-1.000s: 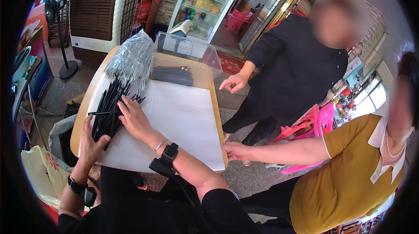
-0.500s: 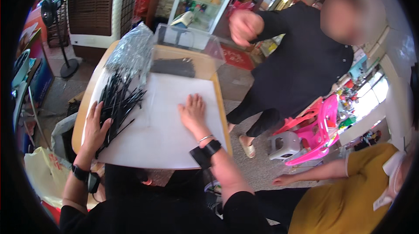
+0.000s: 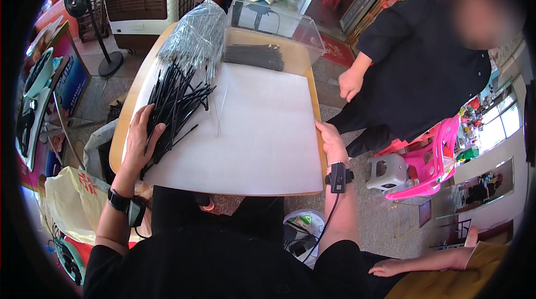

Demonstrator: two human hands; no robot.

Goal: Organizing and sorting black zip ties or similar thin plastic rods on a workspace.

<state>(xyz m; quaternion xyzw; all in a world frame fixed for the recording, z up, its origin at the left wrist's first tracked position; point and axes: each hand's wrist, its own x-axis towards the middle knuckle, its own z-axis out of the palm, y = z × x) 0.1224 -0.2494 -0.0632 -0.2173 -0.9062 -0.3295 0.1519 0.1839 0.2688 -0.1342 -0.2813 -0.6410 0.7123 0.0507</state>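
Fingers (image 3: 146, 121) of the left hand (image 3: 138, 141) are spread flat on the black cable ties (image 3: 172, 105) at the worktop's (image 3: 125, 131) left edge; the right hand (image 3: 331, 141), moved off the white sheet (image 3: 262, 126), is now curled over the right edge.

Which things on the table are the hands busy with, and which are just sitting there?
In use:
- left hand on black sticks
- right hand gripping table edge
- white sheet

Just sitting:
- clear wrappers
- clear box
- dark bundle
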